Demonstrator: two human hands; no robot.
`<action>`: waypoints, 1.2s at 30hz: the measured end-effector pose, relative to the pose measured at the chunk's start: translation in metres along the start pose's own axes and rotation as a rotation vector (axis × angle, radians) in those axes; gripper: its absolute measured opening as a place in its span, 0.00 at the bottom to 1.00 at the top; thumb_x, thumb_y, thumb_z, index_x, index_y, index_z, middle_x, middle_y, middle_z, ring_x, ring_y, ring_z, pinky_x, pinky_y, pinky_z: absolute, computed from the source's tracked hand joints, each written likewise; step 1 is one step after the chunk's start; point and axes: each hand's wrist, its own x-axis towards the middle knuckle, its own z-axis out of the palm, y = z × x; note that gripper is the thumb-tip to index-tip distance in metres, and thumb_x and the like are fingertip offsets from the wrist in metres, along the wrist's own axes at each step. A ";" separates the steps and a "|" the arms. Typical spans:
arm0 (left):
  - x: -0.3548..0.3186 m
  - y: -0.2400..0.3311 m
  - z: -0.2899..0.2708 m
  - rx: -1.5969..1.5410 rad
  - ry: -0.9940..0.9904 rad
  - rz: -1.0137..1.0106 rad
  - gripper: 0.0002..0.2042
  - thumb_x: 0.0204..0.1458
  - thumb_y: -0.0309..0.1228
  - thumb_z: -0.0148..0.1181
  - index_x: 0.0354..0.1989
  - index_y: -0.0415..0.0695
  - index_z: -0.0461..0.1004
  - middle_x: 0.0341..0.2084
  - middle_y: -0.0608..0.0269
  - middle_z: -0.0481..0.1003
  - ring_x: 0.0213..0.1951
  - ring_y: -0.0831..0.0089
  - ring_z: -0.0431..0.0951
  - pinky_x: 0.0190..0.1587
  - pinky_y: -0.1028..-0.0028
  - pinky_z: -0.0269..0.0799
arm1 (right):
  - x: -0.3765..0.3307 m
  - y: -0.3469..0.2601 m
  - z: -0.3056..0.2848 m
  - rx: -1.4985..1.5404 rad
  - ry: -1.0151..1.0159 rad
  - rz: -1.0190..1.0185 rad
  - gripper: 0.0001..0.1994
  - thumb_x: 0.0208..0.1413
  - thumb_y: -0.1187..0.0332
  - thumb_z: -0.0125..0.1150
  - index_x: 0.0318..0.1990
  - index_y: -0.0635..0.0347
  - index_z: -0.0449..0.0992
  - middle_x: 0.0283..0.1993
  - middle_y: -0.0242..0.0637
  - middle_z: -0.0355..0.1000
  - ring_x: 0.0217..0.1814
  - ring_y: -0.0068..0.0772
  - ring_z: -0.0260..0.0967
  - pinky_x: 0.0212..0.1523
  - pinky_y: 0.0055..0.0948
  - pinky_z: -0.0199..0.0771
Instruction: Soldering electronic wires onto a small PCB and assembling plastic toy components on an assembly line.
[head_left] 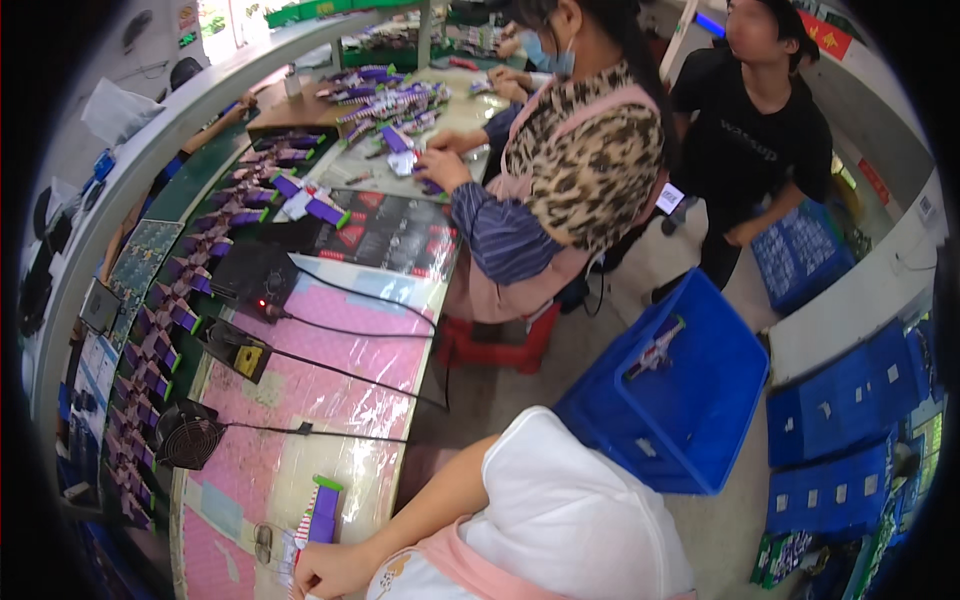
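My right hand (333, 571) is at the lower edge, its fingers curled closed at the near end of a purple-and-white toy part (321, 514) with a green tip and striped edge. Its fingertips are partly hidden, and the part runs out of view below. A thin red-and-white piece shows beside the fingers, too small to name. Just left of it lies a small, clear, loop-shaped thing (264, 541). The bare right forearm (430, 505) comes from a white sleeve. My left hand is not in view.
A pink-covered bench (330, 350) carries a black box (258, 280), a fan (190, 434) and cables. Similar purple parts line a green conveyor (150, 350). A co-worker (590, 140) handles a part ahead; another person (757, 130) stands behind. A blue crate (715, 385) stands right.
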 end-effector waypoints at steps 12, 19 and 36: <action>-0.016 -0.058 0.013 -0.057 0.340 -0.167 0.18 0.54 0.31 0.48 0.51 0.36 0.63 0.39 0.56 0.69 0.34 0.72 0.69 0.37 0.77 0.66 | 0.016 -0.048 -0.125 -1.323 -0.211 -0.299 0.19 0.33 0.58 0.68 0.29 0.62 0.72 0.25 0.40 0.71 0.28 0.40 0.68 0.30 0.36 0.67; -0.043 -0.118 0.007 -0.050 0.624 -0.277 0.19 0.53 0.30 0.46 0.53 0.36 0.61 0.42 0.55 0.68 0.37 0.71 0.68 0.40 0.76 0.65 | 0.024 -0.035 -0.125 -0.688 -0.692 0.335 0.22 0.39 0.54 0.66 0.31 0.68 0.72 0.26 0.47 0.69 0.29 0.38 0.67 0.30 0.35 0.65; -0.120 -0.149 -0.017 0.102 1.045 -0.426 0.15 0.53 0.26 0.42 0.44 0.31 0.69 0.15 0.65 0.64 0.18 0.77 0.63 0.22 0.75 0.59 | 0.292 0.086 0.071 -0.115 -0.299 0.609 0.11 0.57 0.68 0.45 0.45 0.64 0.64 0.37 0.39 0.70 0.26 0.20 0.63 0.19 0.17 0.62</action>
